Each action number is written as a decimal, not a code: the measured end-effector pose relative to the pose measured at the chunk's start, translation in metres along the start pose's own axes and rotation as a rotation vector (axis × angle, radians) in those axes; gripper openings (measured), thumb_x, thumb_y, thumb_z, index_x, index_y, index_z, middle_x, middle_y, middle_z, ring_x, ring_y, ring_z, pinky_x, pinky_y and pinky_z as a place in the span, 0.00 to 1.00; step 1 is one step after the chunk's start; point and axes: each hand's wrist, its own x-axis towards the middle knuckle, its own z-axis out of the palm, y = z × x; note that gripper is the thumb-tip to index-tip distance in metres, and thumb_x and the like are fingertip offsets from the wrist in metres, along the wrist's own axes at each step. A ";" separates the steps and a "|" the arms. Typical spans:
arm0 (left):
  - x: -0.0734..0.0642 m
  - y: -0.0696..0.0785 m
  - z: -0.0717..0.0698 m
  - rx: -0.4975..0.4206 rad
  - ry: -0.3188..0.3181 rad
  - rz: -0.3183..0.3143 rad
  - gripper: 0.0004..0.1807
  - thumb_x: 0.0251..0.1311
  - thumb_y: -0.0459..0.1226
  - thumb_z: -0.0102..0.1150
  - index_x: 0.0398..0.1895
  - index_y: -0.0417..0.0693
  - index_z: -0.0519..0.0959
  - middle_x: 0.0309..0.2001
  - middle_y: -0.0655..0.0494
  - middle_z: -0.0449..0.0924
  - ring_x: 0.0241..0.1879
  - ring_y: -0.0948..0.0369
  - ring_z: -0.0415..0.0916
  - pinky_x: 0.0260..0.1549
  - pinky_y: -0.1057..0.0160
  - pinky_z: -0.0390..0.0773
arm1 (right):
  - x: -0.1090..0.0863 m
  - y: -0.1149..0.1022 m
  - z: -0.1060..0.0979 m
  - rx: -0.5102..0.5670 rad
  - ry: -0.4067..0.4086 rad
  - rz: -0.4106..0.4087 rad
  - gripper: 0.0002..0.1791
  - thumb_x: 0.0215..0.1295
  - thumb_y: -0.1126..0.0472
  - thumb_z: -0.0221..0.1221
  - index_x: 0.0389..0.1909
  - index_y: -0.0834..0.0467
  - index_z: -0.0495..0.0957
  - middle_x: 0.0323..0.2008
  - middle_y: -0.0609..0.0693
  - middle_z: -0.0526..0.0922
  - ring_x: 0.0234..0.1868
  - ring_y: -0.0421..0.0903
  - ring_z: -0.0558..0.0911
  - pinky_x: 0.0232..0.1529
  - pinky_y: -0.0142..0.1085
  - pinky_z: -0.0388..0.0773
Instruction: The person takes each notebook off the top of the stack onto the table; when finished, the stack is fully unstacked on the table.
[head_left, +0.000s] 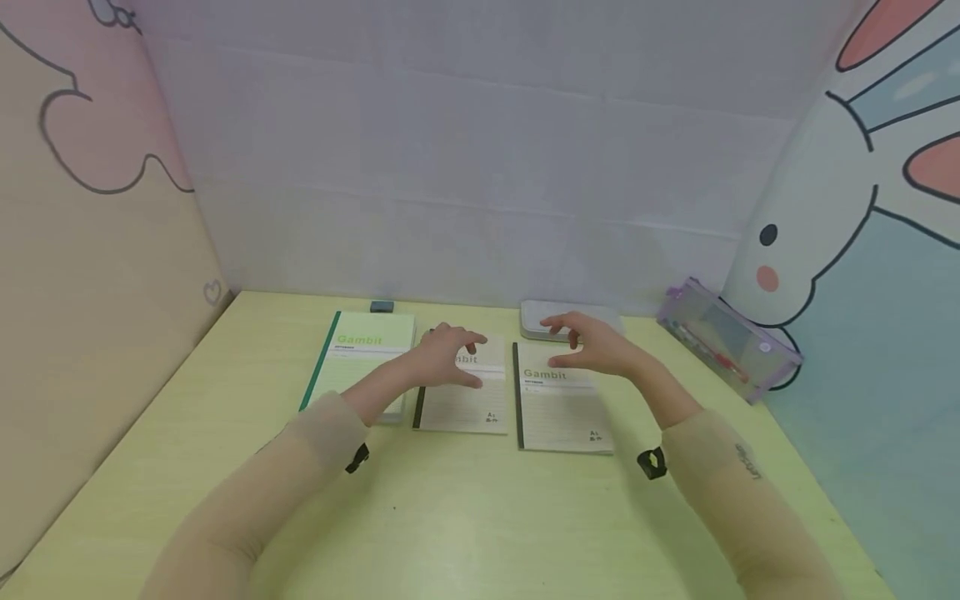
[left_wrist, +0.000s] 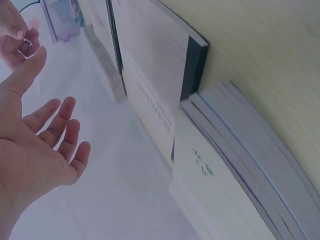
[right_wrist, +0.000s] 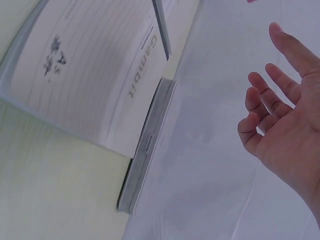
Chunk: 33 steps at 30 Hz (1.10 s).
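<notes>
My left hand [head_left: 444,357] hovers over the middle notebook [head_left: 457,408], its fingers loosely bent and nothing in its grasp. Over the top of the right-hand notebook [head_left: 562,417] is my right hand [head_left: 596,343], thumb and fingers spread apart and holding nothing. Both of these notebooks have pale lined covers and dark spines. To the left lies a stack of green-spined notebooks [head_left: 360,367], whose several layers show in the left wrist view. The right wrist view has the hand [right_wrist: 290,120] apart from the notebook [right_wrist: 95,70].
A grey-white flat case [head_left: 600,315] lies at the back, behind the right notebook. A clear purple-edged pencil pouch [head_left: 727,342] with pens leans by the right wall. A small dark block [head_left: 382,307] sits behind the stack. Walls bound the table [head_left: 450,525] at back and sides.
</notes>
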 end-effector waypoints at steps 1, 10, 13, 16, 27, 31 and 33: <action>-0.004 -0.004 -0.004 -0.001 0.013 0.002 0.38 0.50 0.49 0.69 0.65 0.51 0.68 0.51 0.55 0.76 0.55 0.52 0.63 0.55 0.43 0.60 | 0.003 -0.004 0.000 0.000 0.000 0.001 0.36 0.55 0.51 0.67 0.64 0.57 0.67 0.52 0.54 0.76 0.39 0.47 0.74 0.41 0.40 0.71; -0.035 -0.045 -0.037 -0.044 0.112 -0.006 0.40 0.50 0.49 0.69 0.67 0.50 0.66 0.54 0.53 0.75 0.60 0.47 0.59 0.59 0.39 0.54 | 0.029 -0.036 0.010 -0.009 0.020 -0.050 0.35 0.56 0.52 0.67 0.64 0.56 0.68 0.50 0.52 0.77 0.39 0.50 0.73 0.38 0.39 0.70; -0.046 -0.060 -0.044 -0.048 0.128 -0.016 0.42 0.49 0.49 0.70 0.67 0.49 0.65 0.57 0.50 0.73 0.61 0.45 0.58 0.59 0.38 0.54 | 0.039 -0.045 0.016 0.004 0.035 -0.046 0.35 0.56 0.51 0.66 0.64 0.54 0.68 0.50 0.52 0.76 0.39 0.51 0.72 0.38 0.38 0.69; -0.057 -0.072 -0.050 -0.066 0.153 -0.029 0.41 0.49 0.47 0.70 0.67 0.48 0.65 0.58 0.47 0.73 0.61 0.44 0.58 0.58 0.39 0.57 | 0.049 -0.055 0.022 0.014 0.056 -0.039 0.35 0.56 0.50 0.66 0.64 0.53 0.68 0.52 0.52 0.76 0.40 0.50 0.71 0.38 0.39 0.68; -0.089 -0.128 -0.057 -0.122 0.201 -0.138 0.41 0.53 0.47 0.68 0.68 0.44 0.63 0.60 0.43 0.69 0.65 0.43 0.52 0.61 0.39 0.56 | 0.078 -0.086 0.057 0.015 0.023 -0.051 0.37 0.57 0.47 0.65 0.66 0.53 0.65 0.57 0.53 0.72 0.46 0.49 0.72 0.47 0.42 0.73; -0.101 -0.147 -0.057 -0.120 0.214 -0.170 0.41 0.53 0.47 0.67 0.68 0.42 0.62 0.59 0.40 0.69 0.64 0.41 0.52 0.60 0.37 0.56 | 0.086 -0.094 0.073 0.020 0.005 -0.031 0.37 0.57 0.47 0.65 0.67 0.52 0.64 0.57 0.53 0.71 0.48 0.49 0.73 0.49 0.41 0.73; -0.106 -0.155 -0.057 -0.123 0.217 -0.193 0.42 0.54 0.47 0.67 0.68 0.41 0.61 0.59 0.39 0.68 0.64 0.40 0.52 0.60 0.37 0.55 | 0.089 -0.098 0.081 0.031 -0.003 -0.026 0.38 0.58 0.48 0.65 0.67 0.52 0.64 0.58 0.54 0.71 0.50 0.50 0.74 0.51 0.42 0.73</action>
